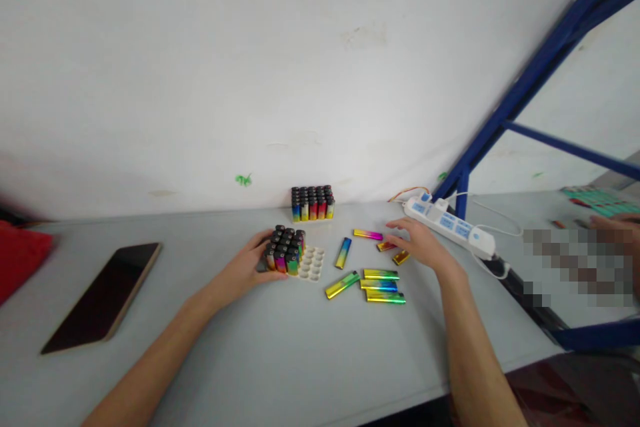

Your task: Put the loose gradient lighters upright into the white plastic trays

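A white tray with round holes [313, 263] is partly filled with upright, black-topped lighters [283, 245]. My left hand [250, 261] wraps round the filled left end, its thumb low at the front; the right end shows bare holes. Over to the right, my right hand [420, 244] hovers low with fingers apart, just above two gold-and-red lighters [401, 257] that it partly covers. Around these lie a yellow-and-magenta lighter [368, 235], a blue-and-yellow lighter [343, 253], a yellow-green lighter [343, 285] and a small row of yellow lighters [379, 285].
Against the wall stands a second block of upright lighters [313, 203]. A white power strip [449, 225] with cables lies at the right, before a blue metal frame [465, 180]. A dark phone [104, 297] and red cloth [20, 257] are left. Another person's hand [617, 223] shows far right.
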Tool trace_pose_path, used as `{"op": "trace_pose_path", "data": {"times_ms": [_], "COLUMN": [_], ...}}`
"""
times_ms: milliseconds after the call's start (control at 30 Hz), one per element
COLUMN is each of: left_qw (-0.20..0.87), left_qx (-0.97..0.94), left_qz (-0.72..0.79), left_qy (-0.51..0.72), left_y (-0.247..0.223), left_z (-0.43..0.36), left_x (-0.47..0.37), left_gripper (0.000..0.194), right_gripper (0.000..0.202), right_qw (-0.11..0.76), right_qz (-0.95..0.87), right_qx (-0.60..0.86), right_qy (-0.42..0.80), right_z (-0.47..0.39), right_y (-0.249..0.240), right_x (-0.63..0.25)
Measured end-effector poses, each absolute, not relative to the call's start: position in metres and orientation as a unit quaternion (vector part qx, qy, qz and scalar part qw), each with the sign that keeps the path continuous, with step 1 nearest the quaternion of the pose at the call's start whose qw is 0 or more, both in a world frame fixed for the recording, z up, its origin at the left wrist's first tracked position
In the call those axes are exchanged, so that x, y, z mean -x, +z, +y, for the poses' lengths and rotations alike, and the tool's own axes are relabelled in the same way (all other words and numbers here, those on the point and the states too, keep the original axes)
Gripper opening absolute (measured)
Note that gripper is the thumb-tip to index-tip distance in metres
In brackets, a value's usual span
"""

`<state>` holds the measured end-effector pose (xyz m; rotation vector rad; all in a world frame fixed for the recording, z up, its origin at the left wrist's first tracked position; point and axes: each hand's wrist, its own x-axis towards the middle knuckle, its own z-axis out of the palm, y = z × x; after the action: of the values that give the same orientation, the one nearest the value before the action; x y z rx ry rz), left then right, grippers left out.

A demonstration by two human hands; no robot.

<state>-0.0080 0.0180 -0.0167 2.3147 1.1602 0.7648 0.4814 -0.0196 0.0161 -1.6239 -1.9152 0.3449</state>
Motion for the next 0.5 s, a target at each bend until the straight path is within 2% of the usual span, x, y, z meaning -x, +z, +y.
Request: {"op": "trace_pose_path", "data": {"times_ms": [267, 367, 500], "left_qw": [0.182, 0.177, 0.197], "left_qx": [-0.825, -0.816, -0.810], "left_qz": [0.439, 0.445, 0.449], "left_qy": [0.305, 0.323, 0.322], "left_y": [-0.032, -0.038, -0.030], "left_z": [0.013, 0.013, 0.012], "left_x": [-0.003, -0.006, -0.005], "left_gripper": [0.073, 0.080, 0.083], "right_gripper": [0.019, 0.027, 0.053], "right_qw": [0.261, 0.329, 0.463], "right_qz": [-0.743, -0.710, -0.618], "right_qx": [0.601, 0.598, 0.574], "right_qy": [0.134, 0.172, 0.274], "right_z": [-0.006, -0.010, -0.014], "right_y": [0.008, 0.014, 0.023], "right_x": [-0.450, -0.443, -0.424]}}
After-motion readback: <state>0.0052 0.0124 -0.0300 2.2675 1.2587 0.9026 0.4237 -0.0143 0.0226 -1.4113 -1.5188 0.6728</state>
